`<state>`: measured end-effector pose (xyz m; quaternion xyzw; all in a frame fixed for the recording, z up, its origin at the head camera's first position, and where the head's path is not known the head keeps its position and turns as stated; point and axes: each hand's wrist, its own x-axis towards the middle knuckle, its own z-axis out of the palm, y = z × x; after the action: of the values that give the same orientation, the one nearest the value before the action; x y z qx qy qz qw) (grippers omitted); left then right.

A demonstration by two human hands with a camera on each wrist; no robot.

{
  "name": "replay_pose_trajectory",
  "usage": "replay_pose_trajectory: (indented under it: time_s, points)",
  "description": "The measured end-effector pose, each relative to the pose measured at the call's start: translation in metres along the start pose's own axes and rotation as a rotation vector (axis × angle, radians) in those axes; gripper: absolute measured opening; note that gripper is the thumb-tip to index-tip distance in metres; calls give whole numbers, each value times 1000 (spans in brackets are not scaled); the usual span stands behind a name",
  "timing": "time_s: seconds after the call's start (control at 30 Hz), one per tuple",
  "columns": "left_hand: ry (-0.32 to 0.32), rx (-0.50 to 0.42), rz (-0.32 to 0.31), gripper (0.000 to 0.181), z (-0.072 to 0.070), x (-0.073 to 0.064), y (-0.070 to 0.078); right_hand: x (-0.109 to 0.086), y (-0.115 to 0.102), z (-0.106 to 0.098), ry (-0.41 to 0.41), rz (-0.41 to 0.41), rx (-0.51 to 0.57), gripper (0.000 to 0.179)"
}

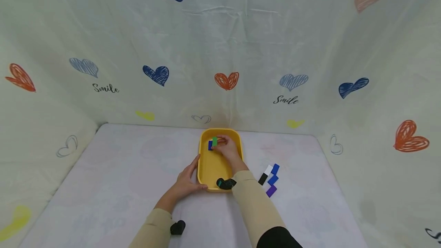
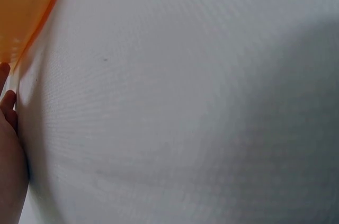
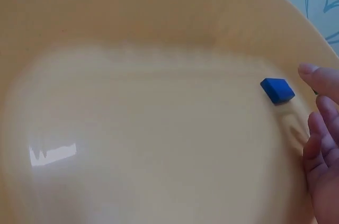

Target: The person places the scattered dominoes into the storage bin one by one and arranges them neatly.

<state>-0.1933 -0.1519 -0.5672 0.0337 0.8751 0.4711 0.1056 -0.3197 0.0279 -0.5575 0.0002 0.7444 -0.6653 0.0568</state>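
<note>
A yellow tray [image 1: 214,165] lies lengthwise near the table's far edge. Inside it, toward the far left, a small blue block [image 3: 277,90] rests on the bottom. My right hand [image 1: 228,149] reaches over the tray and pinches a green block [image 1: 214,141] between thumb and fingers, right beside the blue one. In the right wrist view that green block is nearly all hidden behind the fingers. At the tray's near left corner my left hand [image 1: 186,181] is spread, fingers along the left side and thumb at the front edge.
Right of the tray several small blocks lie on the white table: a white one [image 1: 268,170], a black one [image 1: 263,179], two blue ones [image 1: 275,169] and a purple one [image 1: 271,191]. A curtain [image 1: 193,98] with printed hearts hangs behind the table.
</note>
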Motion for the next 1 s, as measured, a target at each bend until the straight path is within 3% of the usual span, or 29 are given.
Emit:
replay_pose_trajectory:
  time_s: [0.27,0.47,1.0]
  points:
    - [0,6,29,115,-1,0,1,4,6,-1,37,90,-34,48]
    - [1,8,25,115,-2,-1,0,5,7,1,44,65,-48,50]
    - [0,24,12,114,-1,1,1,6,11,0,30,45,-238,46]
